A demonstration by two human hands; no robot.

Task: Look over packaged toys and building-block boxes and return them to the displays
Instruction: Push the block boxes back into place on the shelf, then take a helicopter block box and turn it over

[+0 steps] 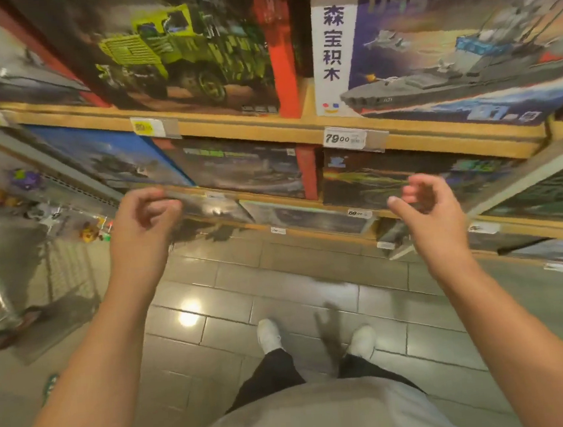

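Wooden shelf [265, 130] edges are being faced by both hands; left hand [143, 219] and right hand [427, 204] are being held loosely curled, gripping nothing, below the boxes [188, 50].

Warm yellow light fills the shop, a round white glare spot [189, 314] shines on the floor tiles [313, 272] below the left hand [143, 223], the shelves [264, 125] above the fingers bend at the picture's edges, and the boxes look smeared and fuzzy.
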